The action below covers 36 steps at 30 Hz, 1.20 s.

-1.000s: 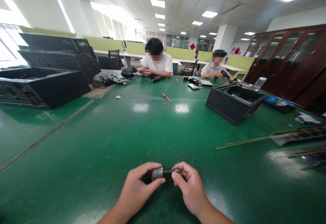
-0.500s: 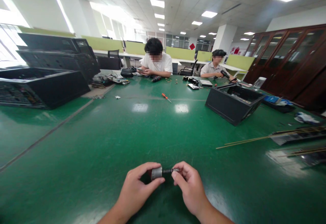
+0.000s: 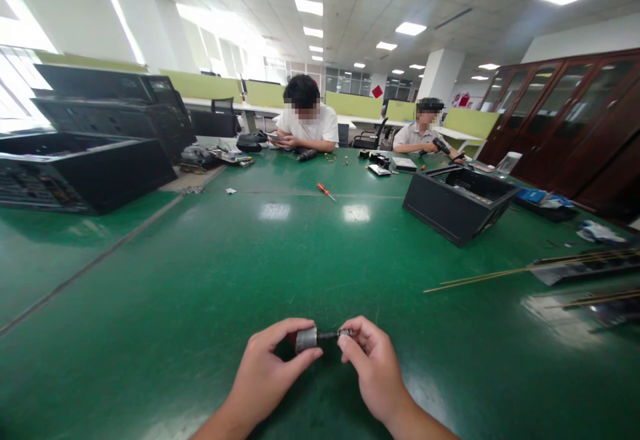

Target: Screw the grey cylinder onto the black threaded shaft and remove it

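Low over the green table (image 3: 200, 280), near its front edge, both hands meet on one small tool. My left hand (image 3: 270, 373) is closed around a short grey metal cylinder (image 3: 306, 339), thumb and forefinger pinching it. A thin dark shaft (image 3: 327, 335) runs out of the cylinder to the right. My right hand (image 3: 373, 367) pinches a small metal piece (image 3: 344, 333) at the far end of that shaft.
An open black computer case (image 3: 457, 203) lies at right, stacked black cases (image 3: 85, 147) at left. An orange-handled screwdriver (image 3: 325, 191) lies mid-table. Thin rods and dark panels (image 3: 560, 270) lie at right. Two people sit at the far side with small tools and parts.
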Each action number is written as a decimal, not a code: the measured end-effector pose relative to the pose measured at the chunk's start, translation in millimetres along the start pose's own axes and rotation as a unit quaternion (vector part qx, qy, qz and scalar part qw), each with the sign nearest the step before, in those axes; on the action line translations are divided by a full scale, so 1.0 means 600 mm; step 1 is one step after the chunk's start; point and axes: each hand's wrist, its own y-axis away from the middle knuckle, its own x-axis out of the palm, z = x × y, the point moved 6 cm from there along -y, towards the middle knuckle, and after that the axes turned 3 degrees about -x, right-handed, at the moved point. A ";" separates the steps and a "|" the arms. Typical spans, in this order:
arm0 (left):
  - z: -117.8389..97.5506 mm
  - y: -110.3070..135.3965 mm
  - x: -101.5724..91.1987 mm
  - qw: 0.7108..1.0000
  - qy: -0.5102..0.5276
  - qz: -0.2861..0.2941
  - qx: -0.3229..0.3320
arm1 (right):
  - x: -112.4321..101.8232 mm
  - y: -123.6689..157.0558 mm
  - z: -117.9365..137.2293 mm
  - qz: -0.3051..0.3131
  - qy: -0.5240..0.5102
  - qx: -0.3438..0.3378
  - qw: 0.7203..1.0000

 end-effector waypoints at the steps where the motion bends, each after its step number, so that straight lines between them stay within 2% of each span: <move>1: 0.000 0.000 0.000 1.000 0.000 0.000 -0.001 | 0.000 0.000 0.000 -0.001 -0.001 0.000 1.000; 10: 0.002 0.001 0.001 1.000 0.006 0.011 -0.008 | -0.003 0.001 0.002 -0.015 -0.003 -0.005 1.000; 36: 0.007 0.004 -0.004 1.000 0.002 -0.012 0.006 | -0.003 0.003 0.014 -0.029 -0.006 -0.007 1.000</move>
